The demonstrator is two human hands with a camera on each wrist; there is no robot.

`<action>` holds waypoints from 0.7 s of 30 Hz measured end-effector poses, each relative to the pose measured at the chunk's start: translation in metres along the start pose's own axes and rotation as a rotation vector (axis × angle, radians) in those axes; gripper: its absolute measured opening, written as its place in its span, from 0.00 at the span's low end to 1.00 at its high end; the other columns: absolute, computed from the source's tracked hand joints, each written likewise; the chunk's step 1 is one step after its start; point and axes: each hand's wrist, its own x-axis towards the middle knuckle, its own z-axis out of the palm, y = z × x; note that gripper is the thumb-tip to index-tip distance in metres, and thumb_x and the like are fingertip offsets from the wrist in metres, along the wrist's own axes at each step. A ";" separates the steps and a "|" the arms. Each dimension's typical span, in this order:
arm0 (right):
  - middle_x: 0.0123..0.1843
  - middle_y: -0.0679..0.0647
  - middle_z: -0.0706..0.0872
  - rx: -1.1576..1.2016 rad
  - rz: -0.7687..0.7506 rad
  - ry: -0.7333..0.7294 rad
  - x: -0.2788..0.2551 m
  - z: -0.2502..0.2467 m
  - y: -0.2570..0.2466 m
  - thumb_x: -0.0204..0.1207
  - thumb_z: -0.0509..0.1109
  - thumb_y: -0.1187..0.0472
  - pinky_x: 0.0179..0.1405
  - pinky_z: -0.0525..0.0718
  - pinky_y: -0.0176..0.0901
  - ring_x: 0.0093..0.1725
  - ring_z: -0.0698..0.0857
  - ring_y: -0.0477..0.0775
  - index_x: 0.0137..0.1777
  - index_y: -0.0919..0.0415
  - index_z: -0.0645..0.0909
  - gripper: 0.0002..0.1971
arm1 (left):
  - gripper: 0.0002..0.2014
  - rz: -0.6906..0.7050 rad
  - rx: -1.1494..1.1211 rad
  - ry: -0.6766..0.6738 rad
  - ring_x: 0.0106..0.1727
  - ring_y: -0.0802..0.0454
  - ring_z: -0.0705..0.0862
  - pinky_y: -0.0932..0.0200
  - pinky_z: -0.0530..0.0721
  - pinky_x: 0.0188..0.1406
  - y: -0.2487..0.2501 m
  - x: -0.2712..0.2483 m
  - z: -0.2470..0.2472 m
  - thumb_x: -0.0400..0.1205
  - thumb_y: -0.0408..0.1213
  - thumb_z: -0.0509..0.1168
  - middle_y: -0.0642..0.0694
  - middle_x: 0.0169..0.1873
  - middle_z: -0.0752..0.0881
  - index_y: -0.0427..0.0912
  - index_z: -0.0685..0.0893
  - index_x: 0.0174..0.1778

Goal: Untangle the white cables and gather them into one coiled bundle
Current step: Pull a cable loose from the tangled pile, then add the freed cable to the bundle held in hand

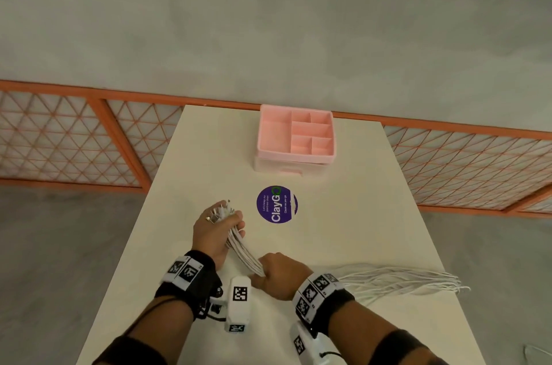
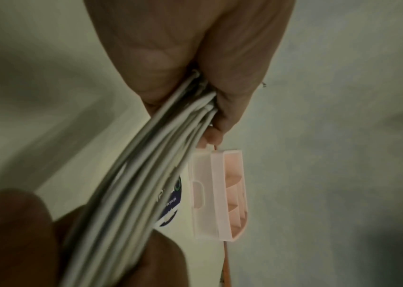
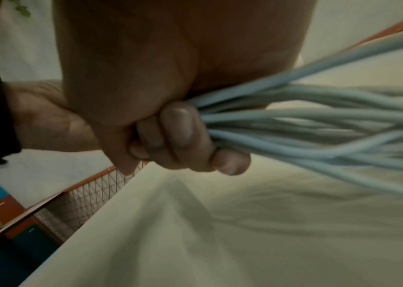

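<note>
The left hand (image 1: 213,234) is closed around a bunch of white cables (image 1: 243,254) near their plug ends, fingers and thumb curled about the strands, and the plugs (image 1: 222,209) stick out in a small cluster past the fingers, toward the far end of the table. The left wrist view shows the cables (image 2: 146,165) running out of that fist side by side, fairly straight. The right hand (image 1: 279,276) grips the same bunch a little farther along, nearer the person, its fingers (image 3: 178,132) wrapped tightly round the strands. Between the two hands the cables form a short, taut, gathered length held just above the table (image 1: 343,215). Past the right hand the strands (image 3: 318,132) fan out loosely and lie across the table toward its right edge, where their ends (image 1: 442,284) trail apart from each other; they are not coiled. Both wrists carry bands with black-and-white square markers. Beyond the left hand, near the plugs but not touching them, a round purple sticker (image 1: 277,204) marked "ClayGo" lies on the cream tabletop. Farther off, at the far end of the table, stands a pink organiser box (image 1: 295,137) with several open compartments on top and a drawer below. Behind the table runs an orange-framed mesh panel (image 1: 74,137) against a grey wall.
</note>
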 end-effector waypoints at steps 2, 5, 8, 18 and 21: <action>0.35 0.51 0.79 -0.002 0.025 -0.004 -0.001 0.002 0.000 0.81 0.64 0.44 0.39 0.78 0.48 0.37 0.80 0.56 0.31 0.51 0.67 0.20 | 0.19 0.006 0.017 -0.005 0.35 0.46 0.86 0.51 0.87 0.39 0.001 0.001 0.000 0.77 0.21 0.72 0.39 0.41 0.87 0.41 0.82 0.62; 0.37 0.53 0.81 -0.003 0.043 0.005 -0.005 0.004 0.004 0.81 0.63 0.44 0.39 0.79 0.48 0.38 0.81 0.56 0.33 0.52 0.70 0.18 | 0.18 0.030 0.050 -0.033 0.37 0.44 0.87 0.48 0.89 0.40 0.004 0.002 0.005 0.77 0.22 0.73 0.35 0.44 0.88 0.42 0.82 0.59; 0.40 0.53 0.81 -0.027 0.055 0.025 -0.009 0.005 0.008 0.81 0.63 0.44 0.39 0.77 0.45 0.39 0.81 0.56 0.40 0.56 0.74 0.16 | 0.10 0.082 0.148 -0.059 0.34 0.45 0.88 0.52 0.88 0.35 0.004 0.001 0.009 0.76 0.23 0.75 0.36 0.41 0.89 0.37 0.87 0.51; 0.41 0.55 0.85 0.058 0.073 0.025 -0.011 0.000 0.009 0.77 0.67 0.45 0.43 0.83 0.50 0.40 0.84 0.57 0.37 0.54 0.75 0.14 | 0.18 0.159 0.186 -0.069 0.37 0.44 0.84 0.52 0.86 0.39 -0.002 0.005 0.011 0.79 0.19 0.67 0.42 0.45 0.86 0.46 0.90 0.56; 0.37 0.51 0.82 0.109 0.076 0.027 -0.010 -0.005 0.011 0.77 0.68 0.46 0.40 0.79 0.47 0.37 0.81 0.53 0.32 0.50 0.72 0.15 | 0.15 0.180 0.209 -0.091 0.36 0.47 0.83 0.56 0.87 0.38 0.001 0.005 0.011 0.79 0.18 0.67 0.38 0.47 0.86 0.43 0.91 0.48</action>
